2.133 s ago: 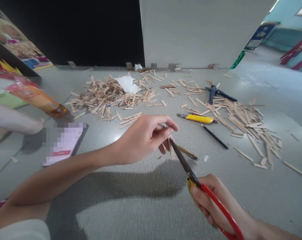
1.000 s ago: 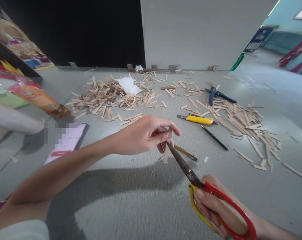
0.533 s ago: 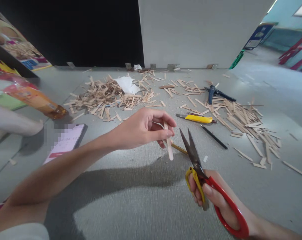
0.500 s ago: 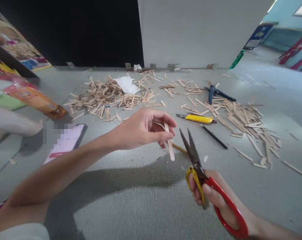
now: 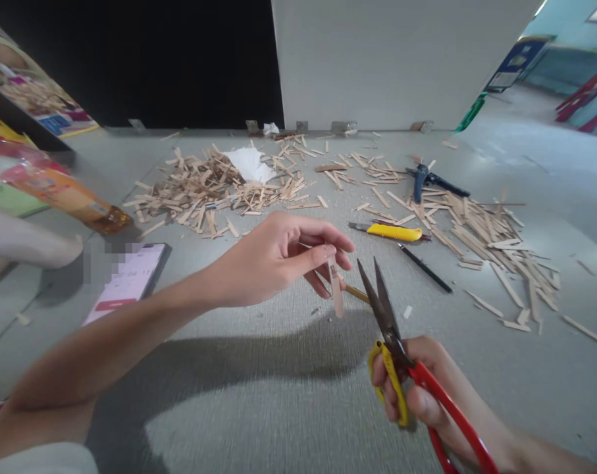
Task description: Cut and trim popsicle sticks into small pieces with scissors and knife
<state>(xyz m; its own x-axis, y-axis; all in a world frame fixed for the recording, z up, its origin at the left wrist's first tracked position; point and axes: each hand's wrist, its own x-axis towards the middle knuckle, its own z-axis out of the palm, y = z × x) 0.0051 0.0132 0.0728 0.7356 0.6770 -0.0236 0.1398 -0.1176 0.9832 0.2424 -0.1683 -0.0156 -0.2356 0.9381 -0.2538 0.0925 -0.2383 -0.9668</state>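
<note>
Between thumb and fingers, my left hand (image 5: 278,260) pinches a short flat wooden stick (image 5: 336,296), its rounded end pointing down. My right hand (image 5: 426,388) grips scissors (image 5: 388,322) with one yellow and one red handle. The blades are parted and point up, just right of the stick and not touching it. Behind my left fingers, a thin yellowish-brown rod (image 5: 356,293) lies on the grey surface. A yellow cutter knife (image 5: 394,232) and a black pen (image 5: 425,268) lie beyond the scissors.
Wooden pieces (image 5: 194,191) are heaped at the back left around white paper (image 5: 250,163). More sticks (image 5: 495,243) lie at right by a dark blue tool (image 5: 420,183). A phone (image 5: 130,280) and a bottle (image 5: 76,194) are at left. A black and white panel (image 5: 377,66) stands behind.
The stick has turned slightly in my left fingers, and a rough mark now shows on it. My left fingers have spread a little. The scissors have shifted slightly down.
</note>
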